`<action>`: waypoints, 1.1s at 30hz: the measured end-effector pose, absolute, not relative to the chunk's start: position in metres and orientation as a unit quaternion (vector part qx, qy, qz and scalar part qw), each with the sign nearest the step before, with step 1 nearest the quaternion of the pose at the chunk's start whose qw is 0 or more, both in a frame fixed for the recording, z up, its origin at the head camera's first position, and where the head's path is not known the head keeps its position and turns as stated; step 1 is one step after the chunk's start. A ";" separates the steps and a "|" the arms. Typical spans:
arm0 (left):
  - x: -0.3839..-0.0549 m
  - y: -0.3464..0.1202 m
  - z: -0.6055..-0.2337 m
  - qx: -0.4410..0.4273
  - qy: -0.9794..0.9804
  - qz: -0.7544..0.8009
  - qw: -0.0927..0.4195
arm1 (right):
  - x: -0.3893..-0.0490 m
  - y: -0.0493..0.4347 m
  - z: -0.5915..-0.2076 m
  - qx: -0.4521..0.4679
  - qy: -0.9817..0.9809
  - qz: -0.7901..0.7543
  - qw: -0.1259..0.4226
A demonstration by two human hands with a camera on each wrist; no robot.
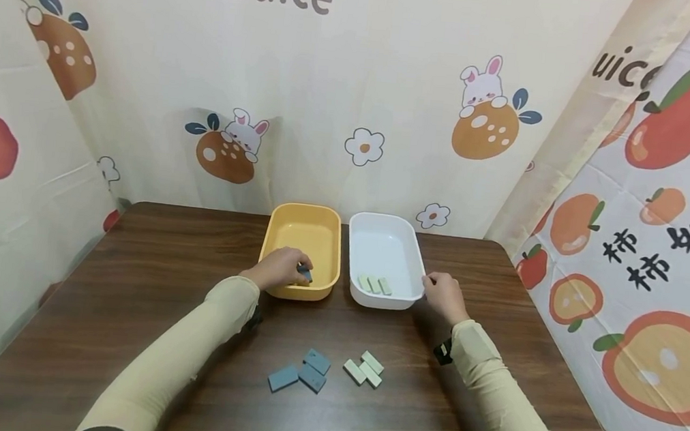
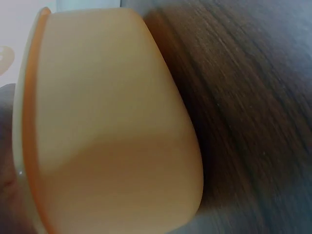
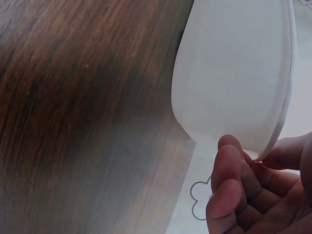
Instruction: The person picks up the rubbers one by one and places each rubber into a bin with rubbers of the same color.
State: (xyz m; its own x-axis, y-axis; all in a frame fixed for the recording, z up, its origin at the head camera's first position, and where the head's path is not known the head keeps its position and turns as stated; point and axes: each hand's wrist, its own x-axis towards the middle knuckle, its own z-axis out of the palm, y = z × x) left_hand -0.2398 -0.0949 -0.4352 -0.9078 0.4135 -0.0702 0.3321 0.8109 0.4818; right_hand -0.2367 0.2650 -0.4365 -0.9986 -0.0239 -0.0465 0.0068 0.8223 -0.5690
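In the head view, my left hand [image 1: 281, 268] reaches over the near left rim of a yellow plastic bin [image 1: 306, 231] and pinches a dark blue block [image 1: 305, 276] inside it. The left wrist view is mostly the bin's outer wall [image 2: 112, 97], with only a blurred bit of the hand at the left edge. My right hand [image 1: 444, 294] is at the right side of a white plastic bin [image 1: 387, 243], pinching its rim between thumb and curled fingers [image 3: 227, 163]. Three pale green blocks [image 1: 374, 285] lie in a row at the white bin's near end.
On the brown wooden table [image 1: 194, 394], three blue blocks [image 1: 312, 378] lie loosely grouped in front of the bins. Several pale green blocks [image 1: 370, 375] sit to their right. A patterned curtain [image 1: 330, 105] hangs behind the table and along both sides.
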 end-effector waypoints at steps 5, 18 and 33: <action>-0.245 -0.094 -0.436 0.196 0.941 0.254 0.106 | -0.236 0.266 -0.435 -0.001 0.953 -0.302 0.032; -0.254 -0.094 -0.444 0.181 0.942 0.246 0.139 | -0.236 0.267 -0.435 0.001 0.953 -0.302 0.033; -0.250 -0.094 -0.438 0.186 0.944 0.251 0.109 | -0.235 0.266 -0.434 -0.004 0.953 -0.301 0.028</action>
